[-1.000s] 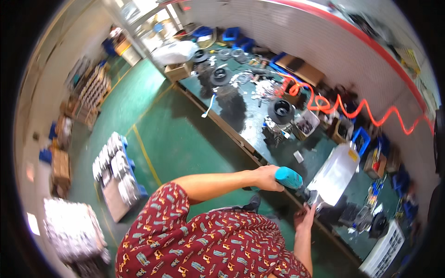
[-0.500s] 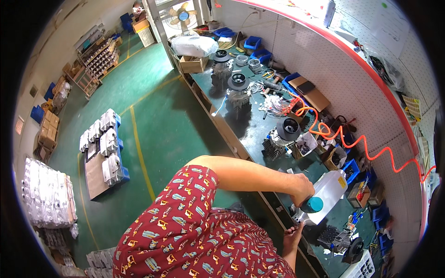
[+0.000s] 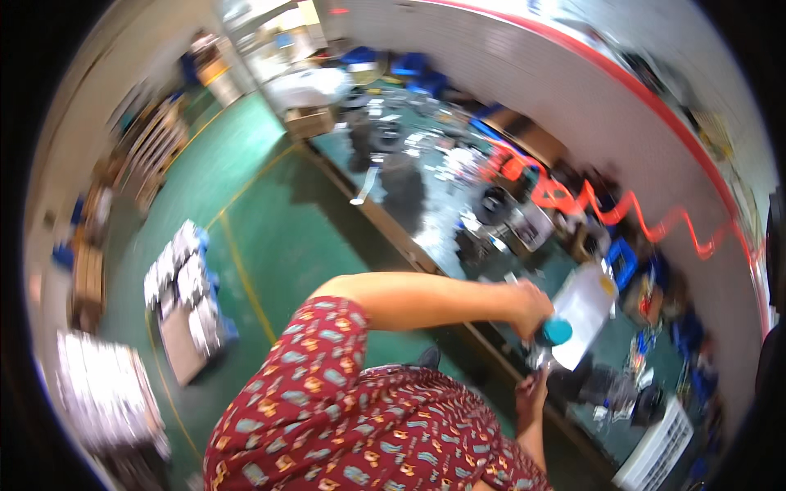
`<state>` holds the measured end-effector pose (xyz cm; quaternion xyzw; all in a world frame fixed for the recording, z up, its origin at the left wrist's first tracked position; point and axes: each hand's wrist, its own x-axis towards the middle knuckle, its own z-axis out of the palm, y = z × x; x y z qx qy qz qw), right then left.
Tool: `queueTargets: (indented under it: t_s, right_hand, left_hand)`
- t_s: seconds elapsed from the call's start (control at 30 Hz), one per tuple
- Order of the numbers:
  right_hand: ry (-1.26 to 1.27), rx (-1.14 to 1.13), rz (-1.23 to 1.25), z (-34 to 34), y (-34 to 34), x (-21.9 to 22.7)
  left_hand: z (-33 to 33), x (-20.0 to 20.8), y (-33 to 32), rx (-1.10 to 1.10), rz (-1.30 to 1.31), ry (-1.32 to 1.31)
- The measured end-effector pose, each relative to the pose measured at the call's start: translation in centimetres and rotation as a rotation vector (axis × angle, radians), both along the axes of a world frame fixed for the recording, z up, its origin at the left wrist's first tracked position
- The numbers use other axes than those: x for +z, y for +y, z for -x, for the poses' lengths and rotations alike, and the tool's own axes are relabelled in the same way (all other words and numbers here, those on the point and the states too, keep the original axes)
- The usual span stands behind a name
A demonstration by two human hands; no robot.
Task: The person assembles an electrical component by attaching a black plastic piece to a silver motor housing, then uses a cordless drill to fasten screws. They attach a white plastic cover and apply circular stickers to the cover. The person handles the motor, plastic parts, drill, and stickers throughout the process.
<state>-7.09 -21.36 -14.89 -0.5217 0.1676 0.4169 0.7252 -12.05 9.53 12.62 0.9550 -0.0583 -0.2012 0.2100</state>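
Note:
My left hand (image 3: 530, 309), its arm reaching across from the left, is closed round a tool with a round teal end (image 3: 557, 331); the hand hides the rest of the tool. Beside it on the workbench lies a pale silver metal cover (image 3: 584, 311) with a yellow patch near its far end. The teal end is over the cover's near part. My right hand (image 3: 531, 394) is at the bench edge, close to the cover's near corner. Motion smears its fingers, so their grip is unclear.
Motor units with black fan wheels (image 3: 494, 205) stand along the workbench (image 3: 442, 237). An orange coiled hose (image 3: 639, 214) runs over small parts bins. A dark finned part (image 3: 607, 385) and a white slotted tray (image 3: 655, 446) lie nearer. Wrapped parts sit on a pallet (image 3: 187, 327) on the floor.
The view has shifted and blurred. Both hands stay by the metal cover, the left still gripping the tool with the teal end.

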Motion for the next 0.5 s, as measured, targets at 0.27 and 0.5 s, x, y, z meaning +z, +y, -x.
queueTargets:
  t_s: [0.27,0.5]
  right_hand:
    - [0.004,-0.055,0.114,0.1,2.1,2.3]
    - [-0.035,-0.010,0.152,0.4,1.5,2.1]
  left_hand:
    - [-2.7,1.6,0.5,-0.063,-0.072,0.036]
    - [-5.5,2.4,-1.3,-0.098,-0.128,0.083]
